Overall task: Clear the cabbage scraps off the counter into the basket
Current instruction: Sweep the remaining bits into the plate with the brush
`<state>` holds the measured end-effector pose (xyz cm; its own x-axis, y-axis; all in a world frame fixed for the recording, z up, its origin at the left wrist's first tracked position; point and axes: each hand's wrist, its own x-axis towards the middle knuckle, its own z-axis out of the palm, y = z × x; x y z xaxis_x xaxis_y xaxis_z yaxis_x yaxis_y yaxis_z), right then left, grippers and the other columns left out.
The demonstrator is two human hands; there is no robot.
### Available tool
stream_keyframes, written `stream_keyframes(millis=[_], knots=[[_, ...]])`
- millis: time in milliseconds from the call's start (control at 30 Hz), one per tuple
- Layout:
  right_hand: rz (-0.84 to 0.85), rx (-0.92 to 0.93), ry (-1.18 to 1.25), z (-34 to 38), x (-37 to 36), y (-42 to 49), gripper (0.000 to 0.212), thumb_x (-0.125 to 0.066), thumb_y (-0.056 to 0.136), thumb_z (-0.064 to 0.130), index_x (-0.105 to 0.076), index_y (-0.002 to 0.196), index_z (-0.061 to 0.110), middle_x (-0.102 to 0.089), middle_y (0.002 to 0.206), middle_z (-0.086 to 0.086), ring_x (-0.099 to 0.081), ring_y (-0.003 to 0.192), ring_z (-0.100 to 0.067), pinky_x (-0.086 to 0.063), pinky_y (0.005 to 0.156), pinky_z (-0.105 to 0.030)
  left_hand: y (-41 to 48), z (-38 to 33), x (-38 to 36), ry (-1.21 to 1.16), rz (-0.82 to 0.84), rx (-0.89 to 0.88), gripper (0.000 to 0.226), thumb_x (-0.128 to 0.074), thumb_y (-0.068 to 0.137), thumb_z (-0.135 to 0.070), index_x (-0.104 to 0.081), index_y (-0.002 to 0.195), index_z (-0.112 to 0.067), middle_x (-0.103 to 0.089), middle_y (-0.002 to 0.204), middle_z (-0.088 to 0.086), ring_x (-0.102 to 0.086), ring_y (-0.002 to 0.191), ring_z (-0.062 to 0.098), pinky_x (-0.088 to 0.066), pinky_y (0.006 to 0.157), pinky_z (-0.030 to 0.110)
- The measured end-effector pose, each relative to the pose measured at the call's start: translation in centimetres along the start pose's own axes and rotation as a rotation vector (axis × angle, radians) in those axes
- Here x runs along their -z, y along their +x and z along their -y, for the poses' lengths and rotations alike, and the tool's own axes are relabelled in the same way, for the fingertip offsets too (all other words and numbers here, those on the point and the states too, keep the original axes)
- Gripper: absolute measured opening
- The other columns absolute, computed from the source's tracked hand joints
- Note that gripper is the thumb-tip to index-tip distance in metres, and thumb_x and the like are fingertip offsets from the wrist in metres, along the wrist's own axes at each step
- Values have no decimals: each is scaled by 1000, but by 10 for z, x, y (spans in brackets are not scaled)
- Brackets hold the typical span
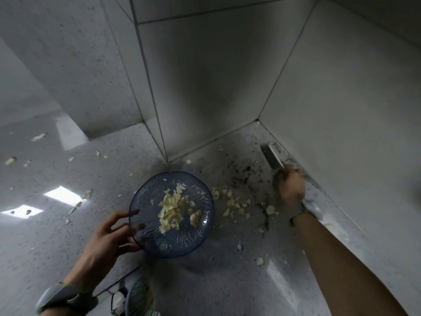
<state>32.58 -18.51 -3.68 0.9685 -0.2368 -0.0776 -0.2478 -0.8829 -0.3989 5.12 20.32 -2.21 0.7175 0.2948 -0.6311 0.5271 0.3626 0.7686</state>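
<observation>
Head view: my left grip holds the blue plate to catch cabbage scraps, my right grip squeezes the knife to push more along the counter, basket down below.

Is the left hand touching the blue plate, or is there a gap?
Touching. The head view shows the left hand holding the blue plate at its left rim, fingertips visible through the glass.

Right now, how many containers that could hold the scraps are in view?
2. The blue plate is mid-frame, its left rim held by the left hand; the basket shows partly at the bottom edge, below the counter. More may be hidden.
</observation>
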Motion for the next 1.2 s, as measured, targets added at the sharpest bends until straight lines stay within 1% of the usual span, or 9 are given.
stream_keyframes(millis=[200,333,433,567,667,833,1033,1100,1200], knots=[[298,492,103,-3,-15,-38,40,-48,96,-7,-66,128,8,-59,121,-19,-58,102,-37,-45,80,-37,5,0,-2,-23,14,5,36,-70,79,-18,-74,111,-34,-75,111,14,-68,94,45,-63,71,46],[450,746,88,10,-26,-50,37,-48,100,-1,-67,129,13,-60,106,-15,-56,95,-31,-46,78,-42,5,-2,-2,-34,33,6,40,-69,78,-17,-72,116,-31,-76,109,14,-67,93,42,-63,70,45],[327,668,198,21,-27,-41,41,-48,98,-6,-66,129,13,-60,113,-12,-56,99,-31,-46,80,-38,0,-6,1,-35,27,-21,42,-68,76,-18,-70,118,-28,-76,106,13,-68,92,42,-64,66,42],[107,394,187,51,-30,-17,39,-47,98,-5,-59,133,3,-55,127,-26,-56,107,-44,-45,86,-45,-5,-4,8,-55,2,-60,37,-64,85,-9,-68,119,-22,-76,104,16,-66,89,43,-64,63,39],[167,324,58,70,-38,-2,41,-45,100,0,-54,139,4,-53,133,-26,-57,111,-43,-46,90,-44,-8,-2,13,-72,-23,-62,38,-63,84,-7,-68,120,-19,-75,101,17,-64,89,44,-64,63,39],[348,377,-40,76,-42,-4,40,-44,98,4,-59,135,9,-61,130,-19,-57,118,-39,-47,101,-49,-8,-2,19,-83,-37,-64,39,-66,80,-12,-70,118,-22,-75,107,19,-66,93,48,-64,65,40],[536,783,5,46,-26,-20,39,-48,99,-3,-67,129,14,-64,130,-12,-59,116,-31,-47,99,-44,-8,-2,15,-80,-27,-71,35,-67,81,-13,-74,112,-27,-75,109,18,-70,89,47,-62,70,44],[501,824,61,35,-23,-21,37,-49,100,-2,-69,126,15,-66,119,-12,-60,107,-30,-49,92,-45,-8,-2,14,-75,-26,-71,35,-67,80,-14,-74,111,-28,-75,108,17,-70,93,49,-62,71,46],[294,661,194,22,-18,-21,33,-47,103,4,-68,126,13,-67,111,-16,-62,95,-34,-51,82,-47,-12,1,13,-64,-28,-77,38,-67,79,-14,-72,115,-26,-75,108,18,-67,97,53,-60,76,49]])
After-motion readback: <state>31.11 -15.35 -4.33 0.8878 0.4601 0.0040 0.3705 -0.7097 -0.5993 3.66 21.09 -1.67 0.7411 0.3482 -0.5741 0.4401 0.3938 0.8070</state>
